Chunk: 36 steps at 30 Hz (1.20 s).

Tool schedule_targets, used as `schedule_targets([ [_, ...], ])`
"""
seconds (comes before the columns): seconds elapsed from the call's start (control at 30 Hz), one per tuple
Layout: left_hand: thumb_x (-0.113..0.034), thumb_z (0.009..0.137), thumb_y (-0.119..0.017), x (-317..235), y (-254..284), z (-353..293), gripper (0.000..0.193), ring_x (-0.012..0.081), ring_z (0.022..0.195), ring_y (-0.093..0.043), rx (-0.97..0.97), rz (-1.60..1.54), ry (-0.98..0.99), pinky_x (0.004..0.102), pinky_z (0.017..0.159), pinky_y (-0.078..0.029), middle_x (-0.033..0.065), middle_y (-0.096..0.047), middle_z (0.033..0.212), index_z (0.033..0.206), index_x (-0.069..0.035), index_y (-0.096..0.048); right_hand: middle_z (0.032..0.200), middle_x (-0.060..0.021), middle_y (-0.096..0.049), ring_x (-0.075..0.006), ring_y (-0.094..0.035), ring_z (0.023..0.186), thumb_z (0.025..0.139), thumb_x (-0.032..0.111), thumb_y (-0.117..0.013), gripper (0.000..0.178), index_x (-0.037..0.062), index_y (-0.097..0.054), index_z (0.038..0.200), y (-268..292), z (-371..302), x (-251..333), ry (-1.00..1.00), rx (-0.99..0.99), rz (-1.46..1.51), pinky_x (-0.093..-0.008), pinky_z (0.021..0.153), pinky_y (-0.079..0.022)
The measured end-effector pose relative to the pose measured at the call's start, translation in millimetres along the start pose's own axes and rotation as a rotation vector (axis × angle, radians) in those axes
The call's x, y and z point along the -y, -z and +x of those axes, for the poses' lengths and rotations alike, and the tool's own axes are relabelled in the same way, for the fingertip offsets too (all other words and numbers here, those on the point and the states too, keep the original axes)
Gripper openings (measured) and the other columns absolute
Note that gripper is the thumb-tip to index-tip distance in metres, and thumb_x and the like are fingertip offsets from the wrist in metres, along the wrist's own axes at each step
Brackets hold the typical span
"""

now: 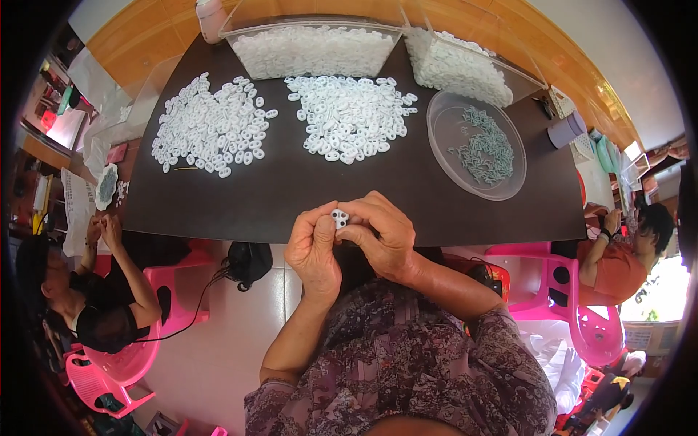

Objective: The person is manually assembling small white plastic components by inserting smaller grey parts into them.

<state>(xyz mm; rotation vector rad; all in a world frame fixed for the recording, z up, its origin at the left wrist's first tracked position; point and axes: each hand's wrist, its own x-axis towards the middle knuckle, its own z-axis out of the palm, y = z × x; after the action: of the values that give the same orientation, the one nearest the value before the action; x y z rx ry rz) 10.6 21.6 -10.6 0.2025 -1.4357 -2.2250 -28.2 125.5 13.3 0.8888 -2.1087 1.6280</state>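
Dark tabletop (291, 192) is carrying two loose heaps of white oval rings (212, 125) (350, 116). Behind the heaps, two clear bins (314, 49) (465, 69) are sitting; right of them, a clear round dish (476, 144) of grey-green pieces.

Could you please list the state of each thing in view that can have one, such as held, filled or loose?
Small white part: held between the fingers of both hands, above the table's near edge.
Left hand: closed on the part.
Right hand: closed on the part.
Left heap of white parts: loose on the black table.
Middle heap: loose.
Round clear dish: partly filled with greenish pieces.
Two clear bins: open, filled with white parts.
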Motion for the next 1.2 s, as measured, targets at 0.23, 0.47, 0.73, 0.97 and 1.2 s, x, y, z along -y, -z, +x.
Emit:
schedule_targets([
  [0.23, -0.016, 0.092, -0.057, 7, -2, -3, 0.019, 0.0033, 0.065, -0.044, 0.0, -0.068, 0.004, 0.0169, 0.058, -0.038, -0.0017, -0.054, 0.079, 0.098, 0.001, -0.06, 0.077, -0.0085, -0.062, -0.0198, -0.053, 0.063, 0.068, -0.006, -0.065, 0.025, -0.0026, -0.063, 0.093, -3, 0, -5, 0.056, -0.046, 0.006, -0.0293, 0.055, -0.044],
  [0.47, -0.016, 0.093, -0.056, 4, -1, 0, 0.018, 0.0034, 0.065, -0.045, 0.007, -0.028, 0.006, 0.0173, 0.058, -0.039, -0.0016, -0.054, 0.079, 0.098, 0.001, -0.06, 0.078, -0.0077, -0.062, -0.0198, -0.054, 0.066, 0.07, -0.004, -0.065, 0.027, -0.0008, -0.063, 0.096, -5, -3, -7, 0.011, -0.031, 0.021, -0.0296, 0.057, -0.045],
  [0.73, -0.015, 0.093, -0.055, -7, -1, -1, 0.02, 0.0059, 0.069, -0.05, 0.011, -0.001, 0.029, 0.0193, 0.061, -0.042, 0.0021, -0.059, 0.083, 0.1, 0.002, -0.061, 0.081, -0.007, -0.061, -0.0191, -0.055, 0.069, 0.071, -0.002, -0.067, 0.031, 0.0008, -0.062, 0.101, -3, -6, 1, -0.071, 0.006, 0.042, -0.0292, 0.06, -0.046],
  [0.97, -0.012, 0.093, -0.055, -5, 3, -3, 0.018, 0.0052, 0.071, -0.05, 0.065, -0.044, 0.011, 0.0186, 0.063, -0.043, 0.0023, -0.059, 0.087, 0.103, 0.003, -0.06, 0.085, -0.0084, -0.062, -0.0201, -0.056, 0.071, 0.072, -0.002, -0.068, 0.03, 0.0002, -0.061, 0.101, -5, -8, 0, -0.08, -0.024, 0.021, -0.03, 0.06, -0.046],
  [1.2, -0.016, 0.092, -0.057, -4, -1, -5, 0.022, 0.0077, 0.075, -0.052, -0.011, -0.075, -0.014, 0.0208, 0.066, -0.043, 0.004, -0.06, 0.089, 0.102, 0.004, -0.06, 0.087, -0.0095, -0.062, -0.021, -0.055, 0.07, 0.073, -0.001, -0.069, 0.03, -0.0007, -0.059, 0.101, -10, -10, -1, -0.015, -0.032, 0.021, -0.0301, 0.058, -0.046],
])
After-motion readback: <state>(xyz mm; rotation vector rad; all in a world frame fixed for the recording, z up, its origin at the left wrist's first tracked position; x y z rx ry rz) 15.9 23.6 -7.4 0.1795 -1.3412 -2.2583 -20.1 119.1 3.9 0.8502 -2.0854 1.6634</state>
